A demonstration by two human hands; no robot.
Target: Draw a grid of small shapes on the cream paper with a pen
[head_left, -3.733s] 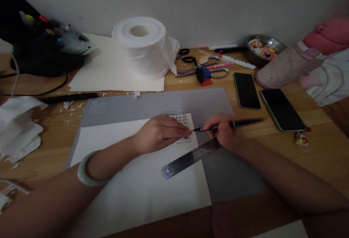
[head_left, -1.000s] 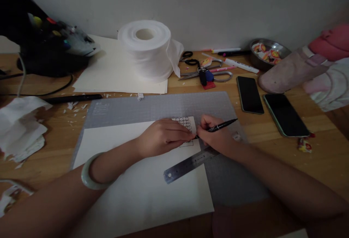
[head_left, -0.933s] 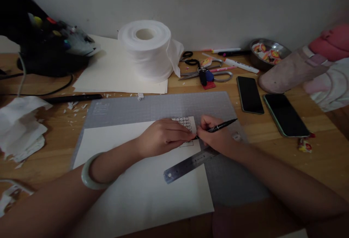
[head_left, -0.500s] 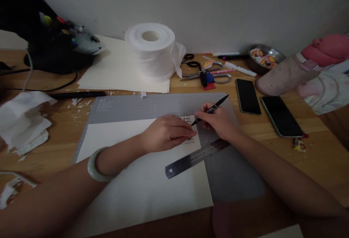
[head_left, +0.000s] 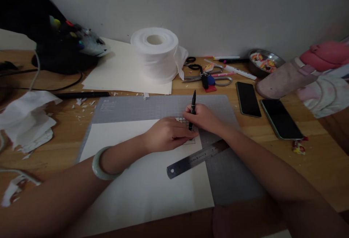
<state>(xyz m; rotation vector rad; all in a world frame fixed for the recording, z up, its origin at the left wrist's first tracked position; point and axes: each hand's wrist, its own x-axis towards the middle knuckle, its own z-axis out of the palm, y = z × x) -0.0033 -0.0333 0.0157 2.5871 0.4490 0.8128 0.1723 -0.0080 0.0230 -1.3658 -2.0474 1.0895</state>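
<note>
A large sheet of white paper [head_left: 152,190] lies on a grey cutting mat [head_left: 131,107]. My left hand [head_left: 170,134] rests flat on the sheet, fingers stretched to the right, and partly covers a small black line drawing [head_left: 183,121] of rows of cells. In my right hand [head_left: 201,116] is a black marker pen [head_left: 193,101], held almost upright with its lower tip down at the drawing, by my left fingertips. Below both hands a steel ruler [head_left: 188,163] lies slantwise across the paper's right edge and the mat.
A tissue roll [head_left: 155,61] stands on spare sheets [head_left: 109,67] at the back. Scissors [head_left: 223,81], pens and a metal bowl [head_left: 255,67] of wrapped sweets lie farther right. Two phones [head_left: 248,99] and a pink-lidded bottle [head_left: 286,78] are on the right, crumpled tissue [head_left: 29,118] on the left.
My right hand has moved left and swung the marker pen from a slant to nearly upright, its tip now lower at the drawing. My left hand stays on the paper. The view has shifted slightly.
</note>
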